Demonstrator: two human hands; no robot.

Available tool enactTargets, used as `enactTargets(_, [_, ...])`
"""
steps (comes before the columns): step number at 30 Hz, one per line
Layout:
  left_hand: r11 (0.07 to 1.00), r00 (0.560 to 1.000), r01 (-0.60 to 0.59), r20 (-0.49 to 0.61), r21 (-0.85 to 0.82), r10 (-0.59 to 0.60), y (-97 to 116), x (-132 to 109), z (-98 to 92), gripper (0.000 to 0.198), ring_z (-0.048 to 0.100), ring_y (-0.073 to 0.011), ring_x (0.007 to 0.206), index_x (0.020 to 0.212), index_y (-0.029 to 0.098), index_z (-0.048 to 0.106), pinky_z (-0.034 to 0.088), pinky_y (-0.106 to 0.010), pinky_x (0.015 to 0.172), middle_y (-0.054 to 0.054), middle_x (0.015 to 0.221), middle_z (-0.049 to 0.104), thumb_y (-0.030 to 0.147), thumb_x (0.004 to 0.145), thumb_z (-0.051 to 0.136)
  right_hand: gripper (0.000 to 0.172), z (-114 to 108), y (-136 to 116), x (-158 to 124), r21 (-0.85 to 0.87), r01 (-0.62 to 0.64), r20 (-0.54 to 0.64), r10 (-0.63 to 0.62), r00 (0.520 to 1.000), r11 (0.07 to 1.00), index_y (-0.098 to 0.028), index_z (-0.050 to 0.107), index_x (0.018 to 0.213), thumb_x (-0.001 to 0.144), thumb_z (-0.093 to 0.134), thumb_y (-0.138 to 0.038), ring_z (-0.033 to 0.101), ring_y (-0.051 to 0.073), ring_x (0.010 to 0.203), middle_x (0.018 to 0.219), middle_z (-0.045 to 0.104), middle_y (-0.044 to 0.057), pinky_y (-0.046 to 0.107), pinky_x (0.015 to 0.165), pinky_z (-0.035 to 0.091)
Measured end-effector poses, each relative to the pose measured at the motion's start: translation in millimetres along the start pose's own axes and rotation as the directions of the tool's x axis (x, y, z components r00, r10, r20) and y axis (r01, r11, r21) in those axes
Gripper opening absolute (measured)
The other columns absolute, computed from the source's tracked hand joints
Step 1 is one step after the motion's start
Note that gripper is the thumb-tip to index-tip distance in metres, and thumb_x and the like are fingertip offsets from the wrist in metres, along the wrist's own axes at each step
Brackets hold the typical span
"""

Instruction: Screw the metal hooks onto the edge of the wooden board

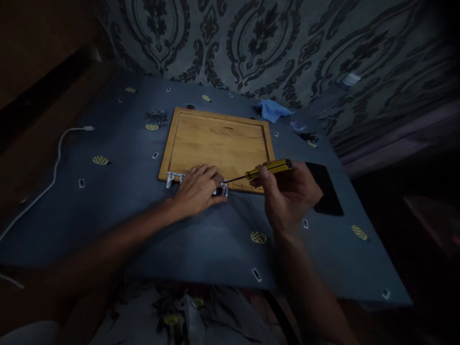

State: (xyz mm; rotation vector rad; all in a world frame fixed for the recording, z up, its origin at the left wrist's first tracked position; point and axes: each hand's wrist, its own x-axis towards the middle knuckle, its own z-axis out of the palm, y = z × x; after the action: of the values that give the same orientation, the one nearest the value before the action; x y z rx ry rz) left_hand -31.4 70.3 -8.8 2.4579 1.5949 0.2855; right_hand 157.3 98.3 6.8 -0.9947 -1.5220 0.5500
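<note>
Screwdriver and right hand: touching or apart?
Touching. The head view shows it plainly: the right hand grips the yellow-and-black handle of the screwdriver, with the thumb laid against the handle.

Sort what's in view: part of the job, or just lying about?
In the job:
- yellow-and-black screwdriver, in the right hand
- rectangular framed wooden panel
- silver metal hinge-like fittings at its near edge, left hand over them
- small dark metallic pieces, possibly; too dim to identify

Apparently lying about:
- white cable
- crumpled blue cloth
- flat black rectangular object
</note>
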Motion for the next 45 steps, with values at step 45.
enactTargets(45, [1.0, 1.0, 0.004, -0.006, -0.009, -0.004, 0.8, -0.7, 0.6, 0.043, 0.057, -0.0309, 0.118, 0.119, 0.014, 0.066, 0.044, -0.041, 0.099, -0.011, 0.121, 0.064, 0.05, 0.097, 0.069, 0.025, -6.6, -8.0, 8.4, 0.127, -0.103, 0.242, 0.07, 0.968, 0.987, -0.026, 0.076, 0.103, 0.085, 0.083, -0.042, 0.072, 0.013, 0.058, 0.093, 0.079, 0.0, 0.029, 0.057, 0.064])
